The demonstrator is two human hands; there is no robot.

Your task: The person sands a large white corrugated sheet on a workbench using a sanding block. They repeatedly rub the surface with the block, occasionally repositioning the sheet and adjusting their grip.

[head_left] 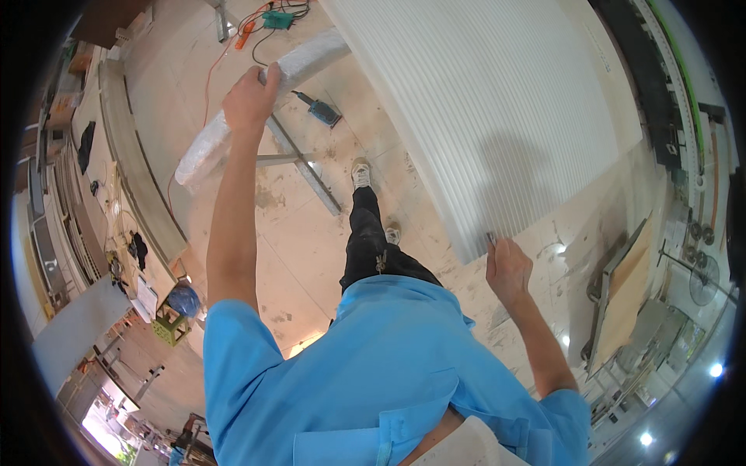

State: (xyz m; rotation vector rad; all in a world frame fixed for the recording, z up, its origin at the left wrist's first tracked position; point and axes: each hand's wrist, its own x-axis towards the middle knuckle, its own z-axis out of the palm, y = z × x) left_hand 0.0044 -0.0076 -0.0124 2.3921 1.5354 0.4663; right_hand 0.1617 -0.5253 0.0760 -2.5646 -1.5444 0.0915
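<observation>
My left hand (250, 99) is closed around a long roll of clear plastic wrap (206, 151), which slants from lower left to upper right. My right hand (509, 270) is a fist with a small, dark, thin tool (490, 239) poking out past the fingers; its kind is too small to tell. That tool is beside the near corner of a large white ribbed panel (482, 101), which fills the upper right. A shadow falls across the ribs.
A blue-green power tool (323, 113) and a metal bar frame (307, 175) are beyond my feet. Cords and a green tool (277, 19) lie farther off. At left stand a long bench (140, 155) and a green stool (169, 329); at right leans a board (622, 295).
</observation>
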